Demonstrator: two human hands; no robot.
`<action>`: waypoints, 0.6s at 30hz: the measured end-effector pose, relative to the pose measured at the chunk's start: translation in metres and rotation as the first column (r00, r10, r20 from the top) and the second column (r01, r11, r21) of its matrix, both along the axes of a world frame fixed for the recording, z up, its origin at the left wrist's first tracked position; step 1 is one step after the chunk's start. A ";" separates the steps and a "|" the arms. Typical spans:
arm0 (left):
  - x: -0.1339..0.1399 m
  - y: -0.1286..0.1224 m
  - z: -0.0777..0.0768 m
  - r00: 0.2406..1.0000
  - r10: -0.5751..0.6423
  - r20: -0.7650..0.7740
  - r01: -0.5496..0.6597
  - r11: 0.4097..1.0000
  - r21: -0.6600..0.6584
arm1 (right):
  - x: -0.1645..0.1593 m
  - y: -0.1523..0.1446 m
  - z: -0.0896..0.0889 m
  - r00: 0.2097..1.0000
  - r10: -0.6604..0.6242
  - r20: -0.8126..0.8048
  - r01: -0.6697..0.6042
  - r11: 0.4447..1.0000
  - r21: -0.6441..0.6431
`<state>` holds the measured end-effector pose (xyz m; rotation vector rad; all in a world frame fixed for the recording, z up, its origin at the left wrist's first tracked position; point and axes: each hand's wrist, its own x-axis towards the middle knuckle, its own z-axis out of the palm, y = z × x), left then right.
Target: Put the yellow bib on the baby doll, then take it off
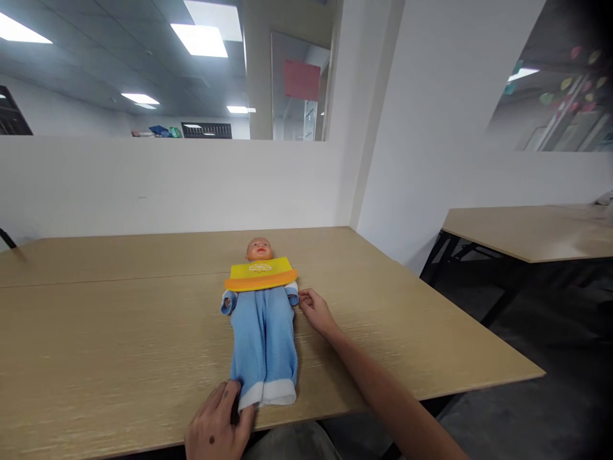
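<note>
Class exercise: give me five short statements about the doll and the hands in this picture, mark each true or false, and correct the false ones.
1. The doll lies face up on the table. True.
2. A yellow bib lies across the doll's upper body. True.
3. The doll's trousers are red. False: they are blue, with white cuffs at the bottom.
4. The right hand is at one of the doll's sleeves. True.
5. The left hand is on the doll's head. False: it is at the lower end of the trousers.
</note>
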<state>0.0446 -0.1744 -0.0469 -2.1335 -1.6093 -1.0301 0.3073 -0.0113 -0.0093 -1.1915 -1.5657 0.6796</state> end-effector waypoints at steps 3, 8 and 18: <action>0.006 -0.001 0.001 0.994 0.107 0.031 -0.102 0.987 -0.124 | 0.001 0.001 -0.002 1.000 -0.003 0.014 0.003 1.000 0.010; 0.016 -0.005 0.006 0.971 0.196 0.137 -0.157 0.955 -0.252 | 0.002 0.001 -0.001 1.000 0.008 0.013 -0.008 1.000 0.012; 0.016 -0.006 0.008 0.970 0.192 0.149 -0.167 0.972 -0.167 | 0.001 0.000 0.001 1.000 0.008 0.012 -0.008 1.000 -0.005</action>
